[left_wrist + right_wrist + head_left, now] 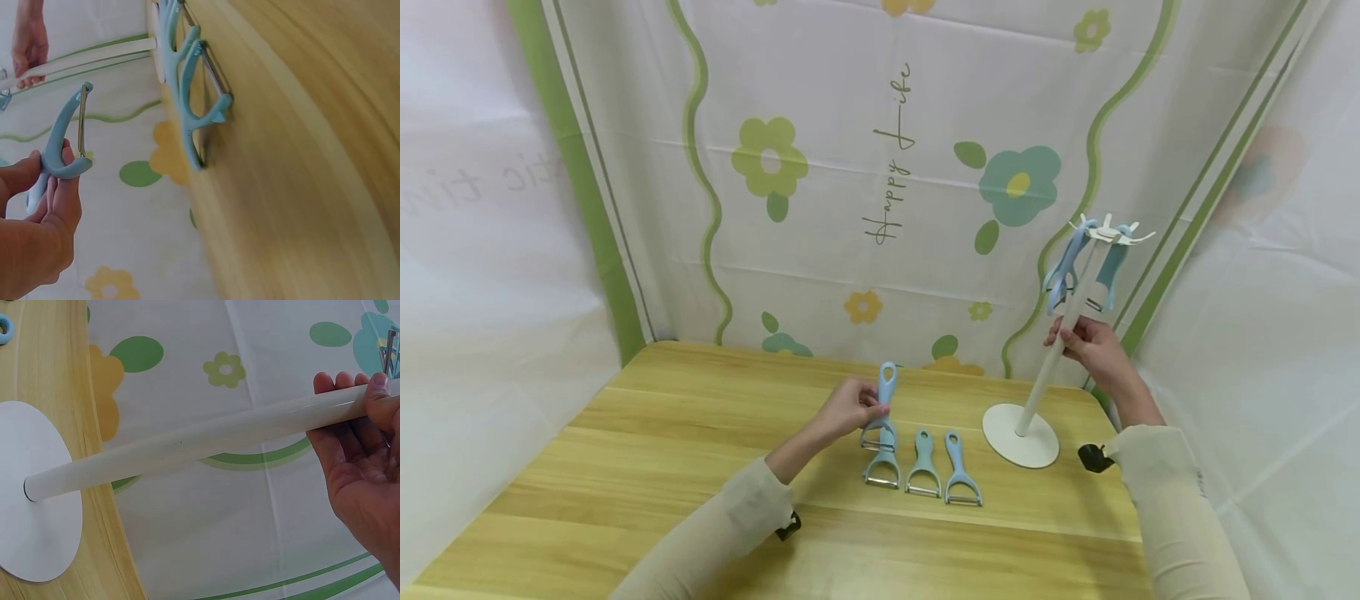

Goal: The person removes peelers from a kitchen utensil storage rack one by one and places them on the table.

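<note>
My left hand point(852, 406) pinches a light blue peeler point(887, 387) by its handle, held upright above the table with the blade end down. In the left wrist view the left hand point(47, 225) has thumb and fingers on that peeler point(55, 140). Below it lies another peeler point(882, 471), partly hidden, beside a green peeler point(924, 457) and a blue peeler point(956, 458). My right hand point(1093, 346) grips the white pole point(1047, 367) of a stand near its top; the right wrist view shows the right hand point(362, 450) round the pole point(187, 440). Peelers point(1066, 260) hang from the stand's hooks point(1108, 233).
The stand's round white base point(1021, 447) rests on the wooden table point(715, 433) at the right. A patterned curtain point(820, 217) hangs behind the table's back edge, with white sheets at both sides. A black device sits at each wrist.
</note>
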A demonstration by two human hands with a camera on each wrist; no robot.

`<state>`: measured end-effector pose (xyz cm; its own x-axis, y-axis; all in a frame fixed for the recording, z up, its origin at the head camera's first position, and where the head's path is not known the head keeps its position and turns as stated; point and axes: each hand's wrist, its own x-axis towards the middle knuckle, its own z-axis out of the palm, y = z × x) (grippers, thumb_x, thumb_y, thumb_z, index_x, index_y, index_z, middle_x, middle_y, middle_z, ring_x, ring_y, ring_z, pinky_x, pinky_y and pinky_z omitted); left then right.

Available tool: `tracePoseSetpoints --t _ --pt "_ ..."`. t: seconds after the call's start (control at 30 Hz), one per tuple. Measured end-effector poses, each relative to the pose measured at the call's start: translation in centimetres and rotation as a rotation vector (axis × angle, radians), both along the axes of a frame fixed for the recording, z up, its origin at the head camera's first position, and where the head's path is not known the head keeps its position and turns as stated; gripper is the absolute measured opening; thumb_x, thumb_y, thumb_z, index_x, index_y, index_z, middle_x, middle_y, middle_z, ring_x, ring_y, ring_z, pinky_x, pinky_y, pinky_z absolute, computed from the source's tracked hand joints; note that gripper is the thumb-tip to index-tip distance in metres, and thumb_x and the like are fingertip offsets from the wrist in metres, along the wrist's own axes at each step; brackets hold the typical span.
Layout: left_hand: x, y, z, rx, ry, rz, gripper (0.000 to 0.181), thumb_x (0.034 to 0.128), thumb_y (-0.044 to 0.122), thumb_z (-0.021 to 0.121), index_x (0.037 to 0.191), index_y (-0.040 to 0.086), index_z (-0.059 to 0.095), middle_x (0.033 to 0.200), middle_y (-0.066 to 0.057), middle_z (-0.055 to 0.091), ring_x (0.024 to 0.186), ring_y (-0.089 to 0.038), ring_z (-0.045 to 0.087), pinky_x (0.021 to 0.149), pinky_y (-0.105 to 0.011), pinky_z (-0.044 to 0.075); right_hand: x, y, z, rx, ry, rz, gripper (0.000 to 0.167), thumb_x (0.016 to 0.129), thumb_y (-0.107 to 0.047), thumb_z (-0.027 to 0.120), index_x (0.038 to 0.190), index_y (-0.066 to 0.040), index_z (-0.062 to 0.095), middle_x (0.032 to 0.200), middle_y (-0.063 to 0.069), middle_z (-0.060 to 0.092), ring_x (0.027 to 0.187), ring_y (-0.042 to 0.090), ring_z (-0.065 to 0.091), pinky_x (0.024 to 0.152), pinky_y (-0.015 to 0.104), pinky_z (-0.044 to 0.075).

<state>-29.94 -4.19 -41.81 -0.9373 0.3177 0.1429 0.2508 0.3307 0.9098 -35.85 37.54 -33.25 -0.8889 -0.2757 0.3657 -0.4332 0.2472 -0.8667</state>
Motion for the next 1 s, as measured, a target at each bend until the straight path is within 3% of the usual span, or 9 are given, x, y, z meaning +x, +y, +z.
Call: tracePoseSetpoints --t 0.23,0.47,0.73,1.0 --pt "-0.1 -1.2 -1.1 -0.037 -0.017 0.012 0.009 0.0883 0.001 0.069 0.095 -0.005 0.069 0.082 -0.011 0.071 0.071 -0.012 0.066 0.068 -0.027 0.058 0.0 -0.1 -0.1 -0.002 -0.002 0.000 0.035 0.104 -0.018 0.052 0.116 0.015 0.051 0.095 -0.005 0.069 0.093 0.004 0.068 0.081 0.015 0.056" --pt "-0.1 -2.0 -1.7 -0.081 -0.096 0.055 0.012 0.0897 0.002 0.069 0.099 -0.006 0.067 0.084 -0.012 0.069 0.074 -0.017 0.066 0.068 -0.029 0.059 0.0 0.0 0.0 -0.010 -0.002 0.007 0.033 0.103 -0.018 0.052 0.114 0.014 0.052 0.095 -0.005 0.069 0.093 0.004 0.067 0.082 0.015 0.056" --pt "-0.3 -2.5 -2.8 -0.155 -0.134 0.093 0.012 0.0880 0.002 0.072 0.097 -0.006 0.068 0.080 -0.011 0.069 0.069 -0.015 0.064 0.064 -0.027 0.058 0.1 -0.1 0.1 -0.023 -0.018 0.015 0.033 0.103 -0.019 0.052 0.114 0.013 0.053 0.096 -0.004 0.068 0.093 0.005 0.067 0.083 0.016 0.056" --pt "-0.1 -3.4 -3.9 -0.188 -0.168 0.079 0.007 0.0909 0.003 0.068 0.089 -0.003 0.067 0.069 -0.003 0.059 0.061 -0.011 0.054 0.055 -0.021 0.046 0.1 -0.1 0.0 -0.033 -0.020 0.013 0.030 0.103 -0.018 0.053 0.113 0.010 0.055 0.096 -0.004 0.069 0.093 0.005 0.068 0.082 0.016 0.057"
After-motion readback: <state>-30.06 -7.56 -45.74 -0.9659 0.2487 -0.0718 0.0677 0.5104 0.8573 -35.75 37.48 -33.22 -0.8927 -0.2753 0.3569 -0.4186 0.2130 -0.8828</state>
